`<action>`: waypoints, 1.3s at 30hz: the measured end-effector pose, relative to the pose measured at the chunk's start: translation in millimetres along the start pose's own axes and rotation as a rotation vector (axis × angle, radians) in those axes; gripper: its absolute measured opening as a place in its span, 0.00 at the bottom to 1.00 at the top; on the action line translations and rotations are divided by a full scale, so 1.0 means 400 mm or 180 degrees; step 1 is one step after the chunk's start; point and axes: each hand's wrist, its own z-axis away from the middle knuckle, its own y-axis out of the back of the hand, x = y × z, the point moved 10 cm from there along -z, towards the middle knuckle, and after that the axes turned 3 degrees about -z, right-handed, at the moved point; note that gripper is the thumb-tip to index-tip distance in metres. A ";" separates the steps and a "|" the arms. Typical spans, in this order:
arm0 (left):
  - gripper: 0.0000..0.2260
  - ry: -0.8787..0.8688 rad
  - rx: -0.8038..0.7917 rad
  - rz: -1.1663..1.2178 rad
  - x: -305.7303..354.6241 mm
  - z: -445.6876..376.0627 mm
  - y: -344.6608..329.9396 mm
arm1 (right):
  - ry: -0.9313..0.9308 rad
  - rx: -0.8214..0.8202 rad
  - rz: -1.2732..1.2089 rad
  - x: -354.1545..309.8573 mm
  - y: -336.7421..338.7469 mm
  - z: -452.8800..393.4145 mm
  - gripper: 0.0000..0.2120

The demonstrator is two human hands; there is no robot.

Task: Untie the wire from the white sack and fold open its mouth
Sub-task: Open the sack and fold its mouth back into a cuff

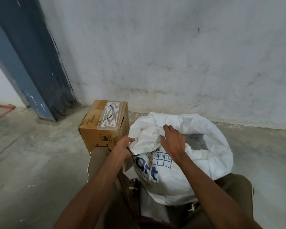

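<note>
**Sack mouth coming open, wire off on the box**

While both of my hands are working the rim, the white sack (180, 162) is standing on the concrete floor (31, 162) between my knees, its blue printing and a grid marked C10, C11, C12 facing me. Its mouth is already gaping on the side away from the cardboard box (104, 128), where I am looking down into a dark opening ringed by rolled-down fabric. On the side nearer the box the fabric is still bunching up in a crumpled heap.

My left hand (125, 147) is pinching the sack's rim at the edge closest to the box, thumb and fingers curling round a fold of the white weave. My right hand (172, 140) is gripping the bunched fabric at the top of the sack, fingers curling over the heap, knuckles toward me.

The wire (108, 115), thin and black, is lying loose in a curve on the box's taped top, apart from the sack. The box is sitting just beside the sack, touching or nearly touching it; I cannot tell which. Beyond the box a blue steel column (38, 71) is rising against the stained grey wall (172, 55).
</note>
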 end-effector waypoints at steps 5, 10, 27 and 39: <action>0.14 -0.0533 0.0130 0.0533 0.062 -0.074 0.020 | 0.0071 -0.0080 -0.0098 -0.020 -0.013 0.003 0.32; 0.16 -0.0474 -0.0065 0.1738 0.106 0.031 -0.042 | 0.0144 -0.0459 -0.0577 -0.063 -0.046 -0.013 0.31; 0.13 -0.1099 -0.0471 0.1765 0.348 0.080 -0.030 | 0.1135 -0.0045 0.0267 -0.266 -0.012 -0.091 0.28; 0.22 -0.0737 -0.0043 0.1071 0.121 0.058 -0.078 | 0.1045 -0.0034 0.0326 -0.263 -0.028 -0.080 0.19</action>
